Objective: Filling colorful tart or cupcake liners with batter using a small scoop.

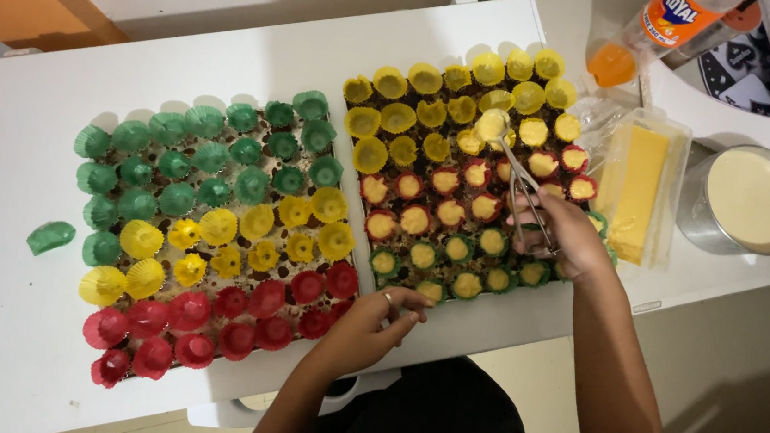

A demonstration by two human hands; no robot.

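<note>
Holding the scoop in my right hand, grip closed on its handles, left hand resting loosely open on the tray; batter could drip onto neighbouring cups if tilted.

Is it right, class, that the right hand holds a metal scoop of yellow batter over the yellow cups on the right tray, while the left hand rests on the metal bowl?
Not quite. The head view shows the left hand resting on the near edge of the trays, not on the metal bowl, which stands untouched at the far right. The rest holds: the right hand holds the metal scoop of yellow batter over the yellow cups on the right tray.
</note>
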